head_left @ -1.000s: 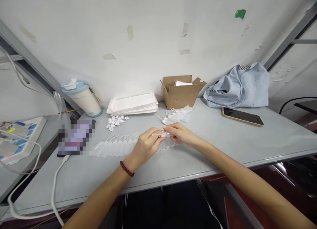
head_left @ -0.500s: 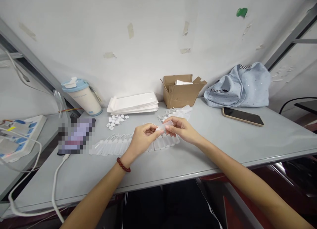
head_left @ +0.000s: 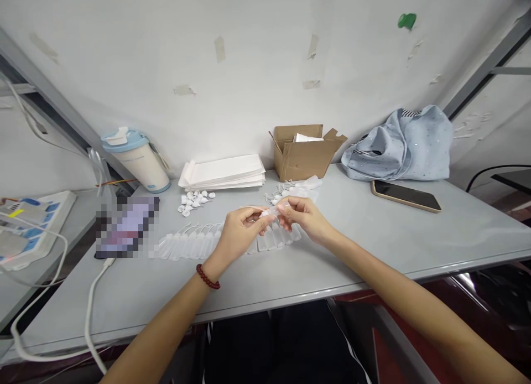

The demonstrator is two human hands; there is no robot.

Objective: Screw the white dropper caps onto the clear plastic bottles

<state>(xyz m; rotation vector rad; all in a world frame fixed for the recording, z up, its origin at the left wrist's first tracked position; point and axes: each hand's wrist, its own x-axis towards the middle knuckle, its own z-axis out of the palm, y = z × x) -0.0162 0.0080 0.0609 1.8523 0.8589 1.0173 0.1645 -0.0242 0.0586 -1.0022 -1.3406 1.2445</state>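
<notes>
Above the middle of the grey table, my left hand [head_left: 243, 229] and my right hand [head_left: 306, 218] both pinch one small translucent white sleeve [head_left: 271, 211]. Fingers cover most of it, so its ends are partly hidden. Under and beside my hands lies a row of similar translucent tags with white strings [head_left: 193, 245]; it continues to the right as more tags [head_left: 277, 239]. Just beyond my right hand is a loose pile of the same stringed tags [head_left: 309, 186]. Small white caps [head_left: 194, 201] lie in a cluster behind the left part of the row.
A stack of white envelopes [head_left: 224, 172] and an open cardboard box [head_left: 305, 160] stand by the wall. A tumbler [head_left: 139, 160] is at back left, with a plugged-in phone [head_left: 126, 226] in front. At right are a blue cloth bag [head_left: 402, 149] and another phone [head_left: 406, 196].
My right fingers have shifted slightly along the sleeve and now cover more of it. My left hand stays nearly in place. The things on the table have not moved.
</notes>
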